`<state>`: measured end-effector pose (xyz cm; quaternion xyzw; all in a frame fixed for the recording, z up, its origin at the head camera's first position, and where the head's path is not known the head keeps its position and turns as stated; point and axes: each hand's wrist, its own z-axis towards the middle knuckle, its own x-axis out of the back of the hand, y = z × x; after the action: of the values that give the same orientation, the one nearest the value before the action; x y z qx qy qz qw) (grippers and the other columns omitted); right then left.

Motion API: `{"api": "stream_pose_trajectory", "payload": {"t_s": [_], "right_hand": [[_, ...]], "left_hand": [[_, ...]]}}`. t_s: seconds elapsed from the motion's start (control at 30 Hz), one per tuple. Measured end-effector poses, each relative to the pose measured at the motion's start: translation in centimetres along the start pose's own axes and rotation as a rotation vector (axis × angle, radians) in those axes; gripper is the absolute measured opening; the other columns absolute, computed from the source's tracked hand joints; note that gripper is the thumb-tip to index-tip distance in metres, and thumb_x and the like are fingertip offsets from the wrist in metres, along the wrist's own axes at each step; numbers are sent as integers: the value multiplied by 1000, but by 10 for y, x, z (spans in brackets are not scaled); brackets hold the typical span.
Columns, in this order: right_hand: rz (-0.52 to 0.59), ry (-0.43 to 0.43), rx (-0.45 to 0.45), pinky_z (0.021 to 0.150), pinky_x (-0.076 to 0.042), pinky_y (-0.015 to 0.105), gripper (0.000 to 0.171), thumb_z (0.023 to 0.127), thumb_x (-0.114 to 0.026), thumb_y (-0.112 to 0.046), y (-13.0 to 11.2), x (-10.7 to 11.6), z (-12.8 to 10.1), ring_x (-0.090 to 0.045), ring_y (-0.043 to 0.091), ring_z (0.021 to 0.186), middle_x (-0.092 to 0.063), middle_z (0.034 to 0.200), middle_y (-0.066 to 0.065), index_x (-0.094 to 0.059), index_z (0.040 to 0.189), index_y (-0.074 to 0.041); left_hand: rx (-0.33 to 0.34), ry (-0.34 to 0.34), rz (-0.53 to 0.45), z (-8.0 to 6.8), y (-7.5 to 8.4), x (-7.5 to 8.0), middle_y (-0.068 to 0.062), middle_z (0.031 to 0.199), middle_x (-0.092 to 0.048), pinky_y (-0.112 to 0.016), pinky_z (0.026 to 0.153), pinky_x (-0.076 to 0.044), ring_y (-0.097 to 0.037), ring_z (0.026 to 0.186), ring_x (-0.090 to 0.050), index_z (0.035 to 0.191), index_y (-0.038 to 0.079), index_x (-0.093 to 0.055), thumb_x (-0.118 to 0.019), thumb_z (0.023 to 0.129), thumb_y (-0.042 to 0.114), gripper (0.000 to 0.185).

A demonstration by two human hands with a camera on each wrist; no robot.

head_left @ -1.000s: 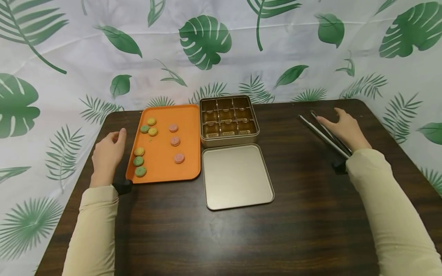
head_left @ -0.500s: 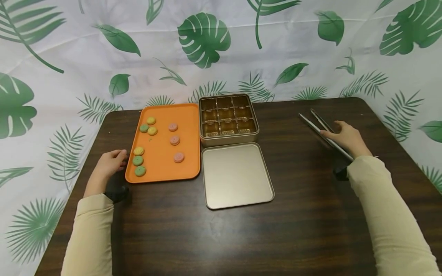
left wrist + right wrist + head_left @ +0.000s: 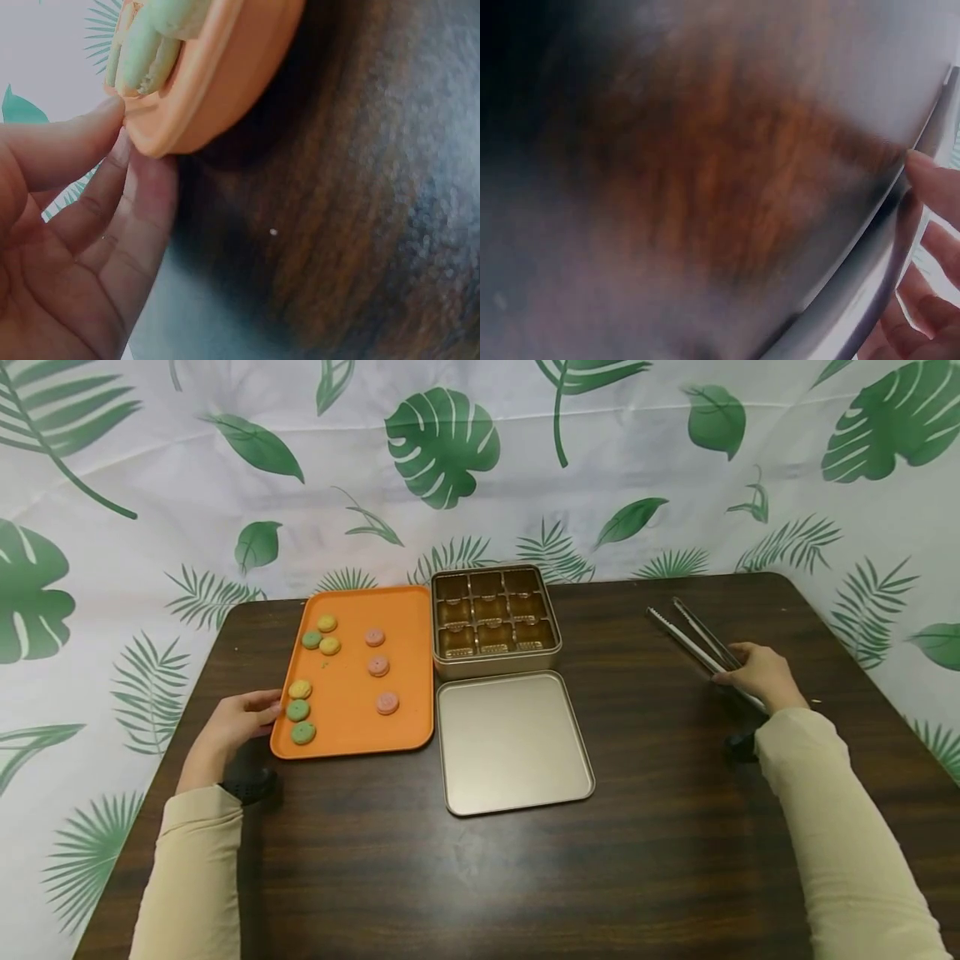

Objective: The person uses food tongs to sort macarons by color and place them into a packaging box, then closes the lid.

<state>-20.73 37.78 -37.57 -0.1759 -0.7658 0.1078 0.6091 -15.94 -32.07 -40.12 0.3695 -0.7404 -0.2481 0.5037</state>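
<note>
At the left edge of an orange tray (image 3: 352, 727), my left hand (image 3: 234, 722) pinches the rim, thumb on top and fingertips against the outer side, as the left wrist view shows. Yellow macarons (image 3: 300, 689), green macarons (image 3: 303, 732) and pink macarons (image 3: 387, 702) lie on this tray. Over on the right, my right hand (image 3: 765, 677) grips metal tongs (image 3: 693, 647) around their arms; the tips point away and stand apart. In the right wrist view the thumb (image 3: 934, 184) lies on one side of the tongs and the fingers on the other.
A gold tin (image 3: 495, 610) with a brown divided insert stands right of the tray, near the table's back edge. Its flat lid (image 3: 516, 743) lies just in front of it. Behind the dark wooden table (image 3: 480, 885) hangs a leaf-print cloth (image 3: 517, 460).
My left hand has come down and toward me onto the tray's rim. The right hand has lowered and its fingers have closed around the tongs, which stay in place.
</note>
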Motion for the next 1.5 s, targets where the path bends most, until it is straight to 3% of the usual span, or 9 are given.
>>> {"api": "stream_pose_trajectory", "payload": {"t_s": [0.1, 0.27, 0.57, 0.8, 0.97, 1.13, 1.23, 1.37, 1.5], "right_hand": [[0, -4, -14, 103, -32, 68, 69, 88, -61, -17, 1, 1, -1, -36, 59, 118, -35, 131, 46, -29, 137, 19], [19, -4, -54, 104, -33, 67, 66, 87, -62, -18, 1, 3, -1, -37, 58, 118, -38, 130, 45, -35, 133, 21], [88, 26, -103, 101, -37, 65, 59, 89, -58, -22, -4, 3, -6, -41, 55, 115, -42, 127, 42, -42, 127, 20], [153, 25, -94, 100, -37, 66, 67, 94, -55, -33, -14, 5, -5, -38, 53, 121, -38, 134, 40, -37, 137, 16], [227, 15, -48, 103, -35, 66, 79, 93, -54, -46, -37, 10, -4, -35, 52, 126, -34, 142, 38, -30, 145, 8], [302, 38, 6, 98, -40, 61, 81, 90, -57, -50, -72, 18, -10, -41, 45, 122, -39, 141, 33, -32, 147, 2], [304, 61, 44, 84, -51, 40, 76, 88, -61, -50, -94, 21, -14, -54, 25, 105, -47, 137, 29, -40, 144, -2], [287, 53, 105, 66, -45, 22, 69, 87, -64, -48, -124, 22, -20, -52, 9, 89, -54, 132, 23, -48, 141, -8], [285, 12, 189, 68, -47, 26, 61, 88, -66, -43, -156, 17, -31, -57, 22, 97, -58, 130, 21, -52, 138, -11]], "left_hand": [[8, 12, -22, 1, -1, 0, -33, 142, -40, -16, 79, -58, 13, 83, -48, 145, -9, -30, -45, 101, 18, 54], [32, 23, -40, 1, -1, 1, -32, 143, -39, -12, 76, -57, 13, 83, -47, 147, -5, -30, -47, 101, 21, 56], [52, 10, -46, 2, 3, 2, -30, 144, -40, -20, 83, -58, 12, 83, -50, 147, -3, -30, -48, 100, 19, 55], [57, 2, -64, 2, 5, 2, -30, 143, -41, -18, 80, -58, 15, 79, -49, 147, -3, -31, -49, 100, 20, 55], [64, 5, -69, 1, 5, 2, -31, 142, -41, -19, 78, -59, 15, 78, -50, 146, -4, -32, -49, 100, 18, 54], [82, 10, -73, 1, 6, 2, -31, 144, -39, -19, 78, -59, 14, 78, -50, 146, -4, -33, -49, 99, 20, 55], [95, 14, -72, 0, 7, 2, -31, 145, -38, -18, 78, -59, 12, 79, -50, 146, -3, -33, -49, 99, 21, 55], [102, 17, -65, 0, 7, 2, -32, 145, -38, -18, 78, -59, 10, 81, -52, 146, -3, -33, -49, 99, 21, 55], [109, 22, -64, 0, 8, 2, -32, 145, -38, -20, 79, -59, 7, 83, -54, 146, -3, -33, -50, 99, 20, 55]]}}
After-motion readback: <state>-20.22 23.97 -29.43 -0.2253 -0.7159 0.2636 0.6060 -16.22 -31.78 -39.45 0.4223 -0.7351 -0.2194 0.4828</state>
